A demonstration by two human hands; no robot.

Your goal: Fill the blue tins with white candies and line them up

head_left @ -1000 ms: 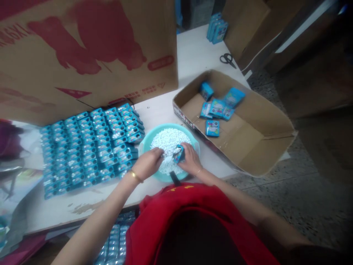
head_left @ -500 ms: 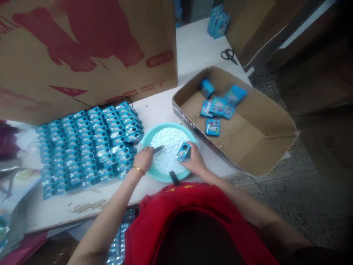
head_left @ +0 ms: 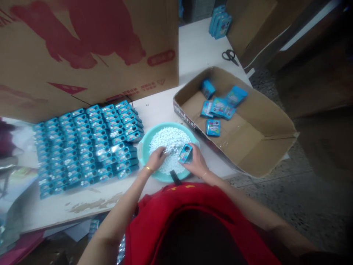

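Observation:
My right hand (head_left: 197, 162) is wrapped round a small blue box (head_left: 185, 152) with a dark round hole in its upper end, tilted over the right side of a turquoise basin (head_left: 141, 151). Small white pellets (head_left: 171, 138) fill the basin. My left hand (head_left: 156, 159) is closed, its fingertips at the pellets left of the box. A dark narrow tool (head_left: 168, 150) shows only as a bit at those fingertips; the rest is hidden. Left of the basin, many similar blue boxes (head_left: 88, 143) stand in tight rows, with dark holes facing up and white pellets on some.
An open cardboard tray (head_left: 248, 143) to the right holds several blue packs (head_left: 213, 127). Black scissors (head_left: 229, 56) and a few upright blue packs (head_left: 220, 24) are at the table's far end. A large printed carton (head_left: 110, 48) stands behind the rows.
My left hand has moved right and further over the pellets, and the dark tool shows much less than before. My right hand keeps the blue box almost in the same place.

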